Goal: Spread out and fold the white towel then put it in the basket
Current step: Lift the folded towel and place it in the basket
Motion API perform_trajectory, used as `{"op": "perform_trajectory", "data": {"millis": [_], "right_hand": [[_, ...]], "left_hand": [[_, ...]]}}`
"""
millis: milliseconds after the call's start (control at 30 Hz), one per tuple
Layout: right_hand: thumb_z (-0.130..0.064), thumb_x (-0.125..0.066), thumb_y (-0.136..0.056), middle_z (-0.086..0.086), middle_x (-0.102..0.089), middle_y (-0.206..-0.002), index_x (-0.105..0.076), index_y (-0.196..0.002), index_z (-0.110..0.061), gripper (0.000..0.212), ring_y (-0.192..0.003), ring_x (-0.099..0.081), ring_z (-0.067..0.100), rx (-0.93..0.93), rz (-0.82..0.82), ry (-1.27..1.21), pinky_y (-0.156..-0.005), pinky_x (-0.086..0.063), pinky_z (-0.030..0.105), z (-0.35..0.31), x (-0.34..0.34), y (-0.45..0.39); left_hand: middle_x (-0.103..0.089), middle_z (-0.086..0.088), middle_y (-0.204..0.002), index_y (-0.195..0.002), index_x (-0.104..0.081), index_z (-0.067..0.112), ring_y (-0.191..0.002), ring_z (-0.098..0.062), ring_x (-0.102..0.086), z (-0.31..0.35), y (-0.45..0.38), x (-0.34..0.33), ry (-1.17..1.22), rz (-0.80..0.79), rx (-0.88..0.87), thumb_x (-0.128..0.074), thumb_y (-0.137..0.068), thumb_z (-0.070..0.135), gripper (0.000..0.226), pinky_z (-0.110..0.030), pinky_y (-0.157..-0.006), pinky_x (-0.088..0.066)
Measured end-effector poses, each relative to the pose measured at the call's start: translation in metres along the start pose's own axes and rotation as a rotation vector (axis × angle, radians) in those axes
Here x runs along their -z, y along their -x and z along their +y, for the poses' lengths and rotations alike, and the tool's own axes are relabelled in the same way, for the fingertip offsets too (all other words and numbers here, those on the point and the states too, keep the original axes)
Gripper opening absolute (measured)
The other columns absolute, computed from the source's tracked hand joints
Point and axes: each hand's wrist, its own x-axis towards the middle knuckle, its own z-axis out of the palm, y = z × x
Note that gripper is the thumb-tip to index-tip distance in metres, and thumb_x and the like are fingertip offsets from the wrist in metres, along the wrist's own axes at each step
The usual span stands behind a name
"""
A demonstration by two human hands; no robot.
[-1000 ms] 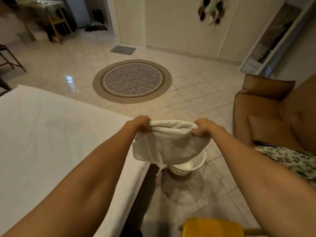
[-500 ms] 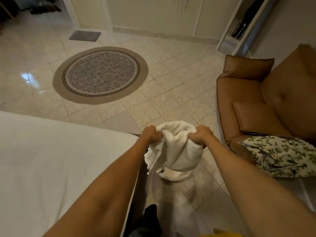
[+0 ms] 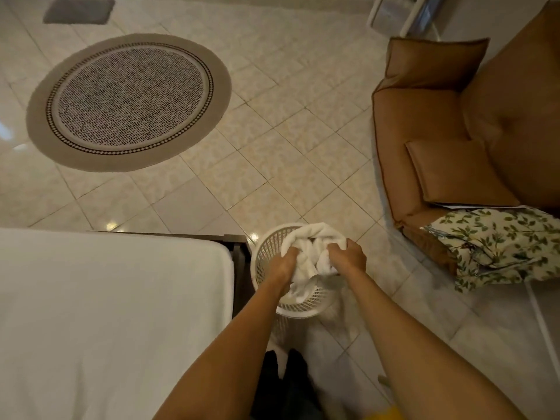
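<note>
Towel: the white towel (image 3: 315, 237) sits bunched in the mouth of the basket, low in the centre of the frame, its upper fold rising above the far rim.
Basket: a white lattice basket (image 3: 266, 256) stands on the tiled floor (image 3: 272, 147), just beside the corner of the bed; its near rim shows below the wrists.
Left hand: the left hand (image 3: 286, 265) reaches down into the left side of the basket, fingers curled into the towel's left edge and partly hidden by the cloth.
Right hand: the right hand (image 3: 348, 257) is over the right side of the basket, knuckles up, fingers closed round a wad of the towel.
Towel and hands: the cloth lies between and beneath both hands, bulging up behind them toward the top of the frame.
Bed: a white-covered bed (image 3: 106, 313) fills the lower left.
Rug: a round patterned rug (image 3: 130, 98) lies in the upper left.
Sofa: a brown sofa (image 3: 454, 131) stands at the right, with a leaf-print cloth (image 3: 500, 244) draped over its near end.
</note>
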Motion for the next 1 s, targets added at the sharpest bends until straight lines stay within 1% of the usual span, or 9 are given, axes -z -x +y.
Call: {"op": "perform_trajectory", "data": {"millis": [100,167,233,300,400,500,667,800,1000], "right_hand": [[-0.019,-0.053,-0.086,0.008,-0.061,-0.102,-0.058,-0.116,-0.015,0.03,-0.089,-0.056,0.025,-0.037,-0.049,-0.141,-0.074,-0.044,0.029,0.023,-0.004,-0.015],[-0.02,-0.055,-0.083,0.009,-0.062,-0.097,-0.058,-0.116,-0.014,0.033,-0.086,-0.059,0.026,-0.106,-0.096,-0.229,-0.061,-0.047,0.025,0.037,-0.011,-0.024],[-0.025,-0.056,-0.071,0.013,-0.062,-0.085,-0.061,-0.108,-0.004,0.043,-0.075,-0.058,0.025,-0.147,-0.182,-0.297,-0.043,-0.042,0.019,0.055,-0.023,-0.04],[-0.028,-0.057,-0.064,0.014,-0.06,-0.076,-0.064,-0.093,-0.004,0.039,-0.065,-0.055,0.023,-0.171,-0.249,-0.323,-0.038,-0.037,0.018,0.072,-0.035,-0.058],[-0.023,-0.057,-0.081,0.007,-0.061,-0.085,-0.063,-0.103,-0.012,0.025,-0.075,-0.058,0.019,-0.177,-0.305,-0.343,-0.05,-0.046,0.024,0.095,-0.053,-0.077],[-0.034,-0.058,-0.071,0.005,-0.061,-0.11,-0.051,-0.127,-0.018,0.059,-0.101,-0.059,0.024,-0.21,-0.312,-0.319,-0.073,-0.053,0.037,0.121,-0.073,-0.102],[-0.036,-0.056,-0.066,0.01,-0.062,-0.099,-0.052,-0.122,-0.019,0.058,-0.085,-0.061,0.026,-0.253,-0.333,-0.255,-0.051,-0.046,0.026,0.156,-0.101,-0.141],[-0.031,-0.052,-0.067,0.008,-0.064,-0.103,-0.053,-0.123,-0.019,0.057,-0.091,-0.063,0.026,-0.214,-0.305,-0.21,-0.064,-0.051,0.034,0.149,-0.117,-0.158],[-0.017,-0.054,-0.089,0.004,-0.056,-0.11,-0.046,-0.129,-0.017,0.041,-0.099,-0.056,0.024,-0.221,-0.258,-0.159,-0.089,-0.052,0.046,0.153,-0.148,-0.18]], "left_hand": [[-0.066,-0.006,-0.114,-0.119,-0.061,0.019,-0.105,-0.026,-0.059,-0.014,-0.02,-0.012,0.001,0.016,-0.012,-0.046,-0.082,0.048,0.049,-0.046,-0.1,-0.048],[-0.065,-0.003,-0.115,-0.116,-0.06,0.024,-0.106,-0.024,-0.057,-0.02,-0.029,-0.018,0.001,-0.006,-0.014,-0.046,-0.085,0.047,0.042,-0.045,-0.101,-0.046],[-0.064,-0.003,-0.116,-0.117,-0.059,0.023,-0.106,-0.023,-0.058,-0.026,-0.037,-0.021,0.006,-0.037,-0.039,-0.047,-0.085,0.045,0.04,-0.043,-0.099,-0.047],[-0.063,-0.003,-0.117,-0.12,-0.056,0.021,-0.106,-0.022,-0.058,-0.035,-0.049,-0.021,0.005,-0.062,-0.039,-0.047,-0.087,0.041,0.04,-0.039,-0.096,-0.048],[-0.063,0.0,-0.113,-0.107,-0.057,0.031,-0.107,-0.021,-0.057,-0.053,-0.071,-0.019,-0.034,-0.081,-0.023,-0.044,-0.091,0.034,0.022,-0.04,-0.098,-0.046],[-0.064,-0.001,-0.112,-0.1,-0.058,0.035,-0.108,-0.022,-0.058,-0.075,-0.1,-0.019,-0.041,-0.079,0.029,-0.045,-0.087,0.036,0.018,-0.047,-0.102,-0.045],[-0.064,-0.007,-0.115,-0.105,-0.056,0.027,-0.111,-0.027,-0.059,-0.093,-0.146,-0.024,-0.049,-0.124,0.122,-0.047,-0.09,0.029,0.018,-0.047,-0.103,-0.045],[-0.062,-0.011,-0.121,-0.107,-0.056,0.028,-0.112,-0.031,-0.058,-0.104,-0.191,-0.023,-0.101,-0.134,0.141,-0.05,-0.082,0.037,0.027,-0.05,-0.103,-0.045],[-0.061,-0.012,-0.12,-0.105,-0.056,0.025,-0.111,-0.031,-0.057,-0.124,-0.238,-0.019,-0.097,-0.114,0.171,-0.052,-0.085,0.034,0.023,-0.049,-0.102,-0.046]]}}
